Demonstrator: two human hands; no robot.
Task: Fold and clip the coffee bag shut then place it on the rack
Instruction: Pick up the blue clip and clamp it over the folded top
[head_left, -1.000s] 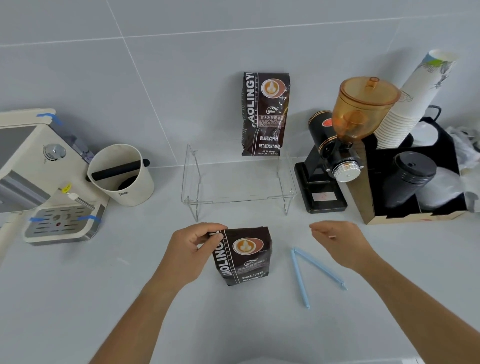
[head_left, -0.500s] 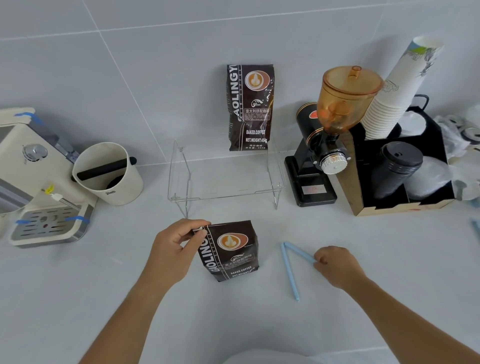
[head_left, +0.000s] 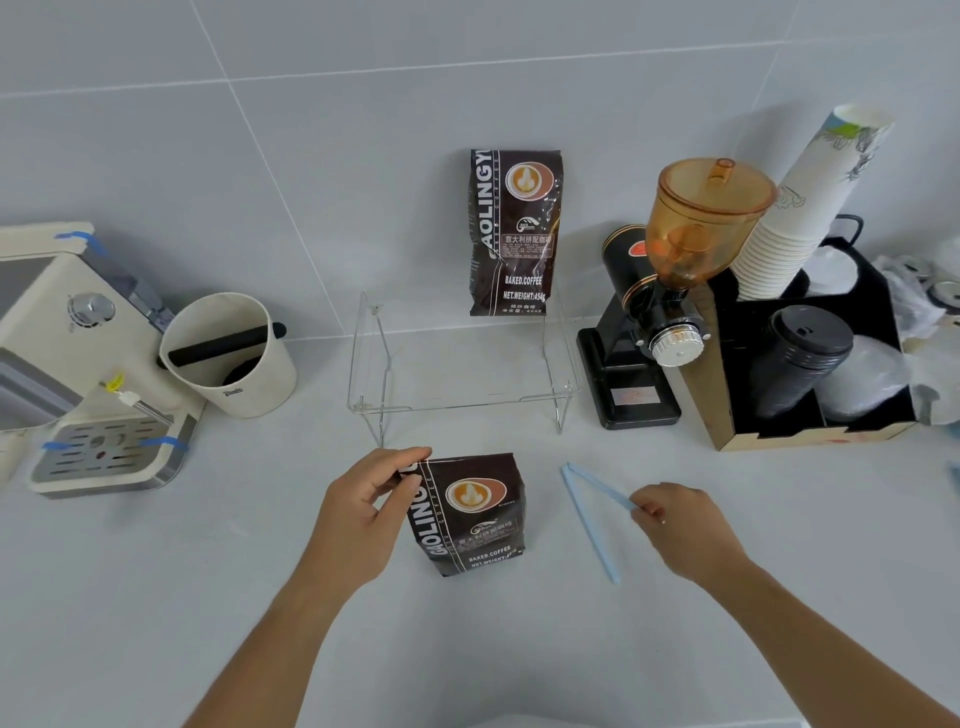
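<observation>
A dark coffee bag (head_left: 475, 517) with its top folded down stands on the grey counter in front of me. My left hand (head_left: 366, 512) pinches its folded top left corner. A light blue clip (head_left: 589, 512), spread in a V, lies to the right of the bag. My right hand (head_left: 680, 525) has its fingertips on the clip's right arm. A clear acrylic rack (head_left: 460, 374) stands behind the bag, and a second, full-height coffee bag (head_left: 514, 234) leans on the wall at its back right.
An espresso machine (head_left: 78, 364) and a cream knock box (head_left: 228, 353) stand at the left. A black grinder with an amber hopper (head_left: 670, 291) and a box with stacked paper cups (head_left: 810, 332) stand at the right.
My right hand came down from above the counter onto the blue clip and holds its right arm. The left hand stays on the bag's top. The view shifted slightly.
</observation>
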